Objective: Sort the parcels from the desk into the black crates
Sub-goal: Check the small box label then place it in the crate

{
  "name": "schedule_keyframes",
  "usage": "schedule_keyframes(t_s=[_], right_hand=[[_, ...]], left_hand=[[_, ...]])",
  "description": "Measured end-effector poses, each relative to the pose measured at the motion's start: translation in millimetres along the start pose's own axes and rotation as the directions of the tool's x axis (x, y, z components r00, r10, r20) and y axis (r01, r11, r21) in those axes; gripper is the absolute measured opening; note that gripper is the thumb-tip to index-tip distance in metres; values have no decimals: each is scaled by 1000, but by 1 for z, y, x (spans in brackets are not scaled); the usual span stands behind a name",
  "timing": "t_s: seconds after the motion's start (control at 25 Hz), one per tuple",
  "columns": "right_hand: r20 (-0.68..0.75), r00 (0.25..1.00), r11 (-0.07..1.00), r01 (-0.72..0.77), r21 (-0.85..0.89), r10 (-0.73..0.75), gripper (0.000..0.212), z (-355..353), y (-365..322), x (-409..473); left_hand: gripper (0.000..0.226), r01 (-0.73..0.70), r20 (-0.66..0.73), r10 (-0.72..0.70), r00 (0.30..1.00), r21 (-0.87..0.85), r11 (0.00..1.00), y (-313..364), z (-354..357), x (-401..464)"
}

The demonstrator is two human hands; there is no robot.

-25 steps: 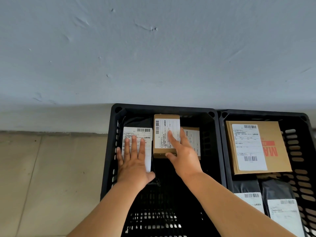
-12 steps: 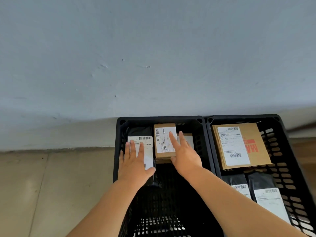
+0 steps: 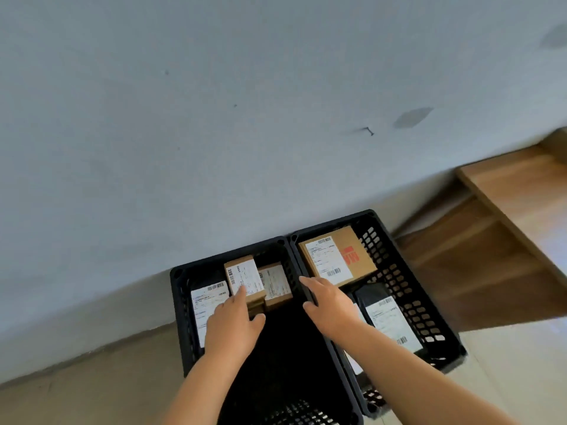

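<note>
Two black crates stand side by side on the floor against the wall. The left crate [image 3: 179, 302] holds a dark bag with a white label [image 3: 205, 305], a small brown box [image 3: 244, 277] and a second small box [image 3: 276, 286] behind it. My left hand [image 3: 234, 323] hovers over the crate with straight fingers reaching the small brown box's near end. My right hand [image 3: 328, 305] is open above the rim shared by the crates, holding nothing. The right crate [image 3: 411, 308] holds a flat cardboard parcel [image 3: 337, 256] and a black bag with a label [image 3: 389, 320].
A grey wall [image 3: 214, 118] rises right behind the crates. A wooden desk [image 3: 521, 191] stands to the right, its lower shelf beside the right crate. Beige tiled floor [image 3: 76, 388] lies to the left.
My right hand came off the small brown box and moved right to the crates' shared rim. My left hand shifted right from the labelled bag to the box. The view swung right.
</note>
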State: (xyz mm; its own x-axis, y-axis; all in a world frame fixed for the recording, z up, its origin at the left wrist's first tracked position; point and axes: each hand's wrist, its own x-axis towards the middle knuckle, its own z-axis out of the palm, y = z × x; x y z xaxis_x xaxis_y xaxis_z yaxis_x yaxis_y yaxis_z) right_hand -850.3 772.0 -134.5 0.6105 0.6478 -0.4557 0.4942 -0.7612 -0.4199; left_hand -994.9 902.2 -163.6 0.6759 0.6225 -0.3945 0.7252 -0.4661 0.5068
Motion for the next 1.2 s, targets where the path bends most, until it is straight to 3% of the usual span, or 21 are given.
schedule_keyframes(t_s=[0.32, 0.6, 0.92, 1.2], right_hand=[[-199, 978, 998, -54, 40, 61, 43, -83, 41, -91], [-369, 911, 980, -142, 138, 184, 35, -136, 120, -160], [-408, 875, 955, -170, 243, 260, 32, -185, 266, -258], [-494, 809, 936, -184, 299, 317, 27, -246, 420, -357]], left_hand=[[51, -233, 69, 234, 970, -20, 972, 134, -15, -22], [41, -409, 79, 410, 909, -26, 912, 251, 11, -50], [37, -527, 141, 521, 842, 4, 850, 381, 92, -127], [31, -587, 65, 585, 808, 14, 809, 502, 179, -194]])
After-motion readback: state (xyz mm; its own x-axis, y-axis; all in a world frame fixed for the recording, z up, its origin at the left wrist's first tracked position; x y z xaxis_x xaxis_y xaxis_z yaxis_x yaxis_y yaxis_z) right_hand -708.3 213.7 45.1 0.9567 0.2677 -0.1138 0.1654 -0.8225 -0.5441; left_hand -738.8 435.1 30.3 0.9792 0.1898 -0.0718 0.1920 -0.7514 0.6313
